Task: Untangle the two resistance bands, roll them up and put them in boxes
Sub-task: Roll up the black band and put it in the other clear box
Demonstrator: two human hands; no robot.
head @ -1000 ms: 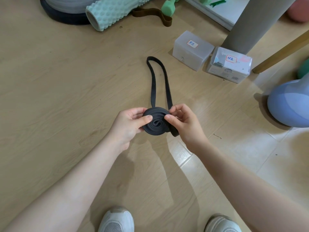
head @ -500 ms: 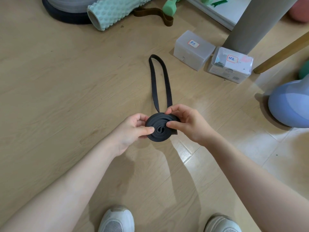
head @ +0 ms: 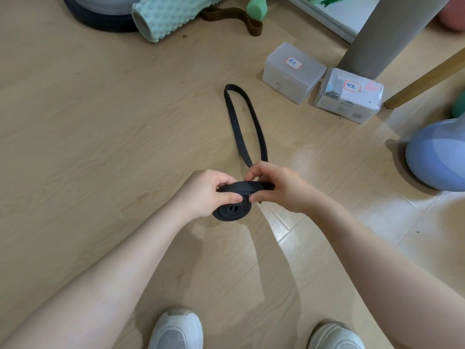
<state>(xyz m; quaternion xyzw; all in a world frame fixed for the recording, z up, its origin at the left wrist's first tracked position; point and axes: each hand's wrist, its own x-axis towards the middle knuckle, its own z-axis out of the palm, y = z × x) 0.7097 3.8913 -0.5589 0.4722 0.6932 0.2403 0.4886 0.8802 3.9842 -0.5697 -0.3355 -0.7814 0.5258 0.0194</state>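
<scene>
Since a sec ago we've tipped the coil over: its spiral face was toward us, now the black resistance band (head: pixel 232 201) shows its outer wrap on top w/ the spiral angled down toward us, and the loose loop on the floor has got a bit shorter. Our left hand (head: pixel 201 193) has its fingers (head: pixel 232 197) curled round the left side of the coil, thumb pressing the near edge. Our right hand (head: pixel 278 186) pinches the top wrap from the right, thumb and forefinger tips closed on the band, right beside the left thumb. Coil is held just above the wooden floor (head: pixel 88 127), roughly centre of view. The unrolled tail runs away from us as a narrow loop lying flat on the floor, its far end near two clear boxes: the left box (head: pixel 293 73) w/ a red-bordered label on its lid, and the right box (head: pixel 349 96), touching it or nearly so, also labelled and w/ stuff inside. Further back, a brown band (head: pixel 231 18) lies by a mint foam roller (head: pixel 171 13) and a green dumbbell (head: pixel 255 6). Blue rounded object (head: pixel 437 154) at right edge. White shoes (head: pixel 176 328) at the bottom.
</scene>
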